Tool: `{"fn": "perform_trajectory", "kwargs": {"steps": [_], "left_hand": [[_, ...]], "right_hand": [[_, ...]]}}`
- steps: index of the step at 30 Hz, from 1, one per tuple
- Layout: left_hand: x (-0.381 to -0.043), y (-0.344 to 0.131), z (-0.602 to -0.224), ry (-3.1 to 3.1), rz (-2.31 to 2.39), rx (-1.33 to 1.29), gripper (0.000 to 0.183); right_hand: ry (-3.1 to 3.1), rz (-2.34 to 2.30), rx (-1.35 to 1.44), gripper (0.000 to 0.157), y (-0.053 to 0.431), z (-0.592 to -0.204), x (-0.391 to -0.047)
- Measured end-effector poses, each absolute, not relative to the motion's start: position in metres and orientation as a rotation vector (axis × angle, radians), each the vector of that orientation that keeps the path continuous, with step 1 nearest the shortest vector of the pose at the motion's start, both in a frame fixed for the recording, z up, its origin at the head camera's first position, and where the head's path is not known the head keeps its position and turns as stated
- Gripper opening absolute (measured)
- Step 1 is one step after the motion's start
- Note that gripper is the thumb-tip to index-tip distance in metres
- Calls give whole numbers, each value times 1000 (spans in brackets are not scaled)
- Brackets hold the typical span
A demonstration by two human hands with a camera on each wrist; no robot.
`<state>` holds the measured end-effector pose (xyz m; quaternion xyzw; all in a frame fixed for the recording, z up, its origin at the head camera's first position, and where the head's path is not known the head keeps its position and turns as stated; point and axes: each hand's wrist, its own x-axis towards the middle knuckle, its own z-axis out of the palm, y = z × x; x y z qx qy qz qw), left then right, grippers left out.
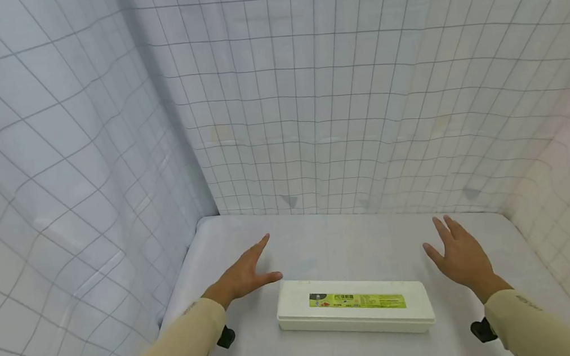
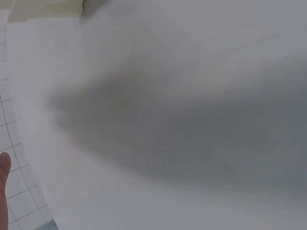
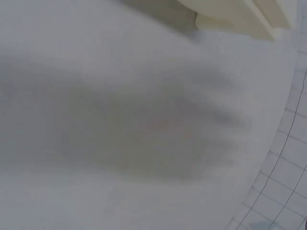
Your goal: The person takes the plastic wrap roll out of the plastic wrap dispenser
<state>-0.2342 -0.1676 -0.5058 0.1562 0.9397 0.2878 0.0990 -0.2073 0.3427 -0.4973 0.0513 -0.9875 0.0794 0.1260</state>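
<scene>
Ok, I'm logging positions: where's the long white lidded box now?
In the head view, the long white lidded box lies low and just right of centre on the white table surface, between the left hand and the right hand.

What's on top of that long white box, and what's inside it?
A yellow-green printed label is on top of the long white rectangular box. It looks closed, so the inside is covered and can't be seen.

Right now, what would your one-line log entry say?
left hand: holding nothing; right hand: holding nothing; long white labelled box: lid closed, between hands
</scene>
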Motion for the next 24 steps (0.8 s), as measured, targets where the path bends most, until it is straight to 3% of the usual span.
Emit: {"fn": "perform_trajectory", "kwargs": {"steps": [16, 24], "left_hand": [[-210, -151, -536, 2723, 880, 620, 125], [-200, -150, -545, 2693, 892, 641, 128]], "right_hand": [[-2859, 360, 376, 82, 282, -495, -196], [-2861, 395, 543, 87, 254, -499, -185]]}}
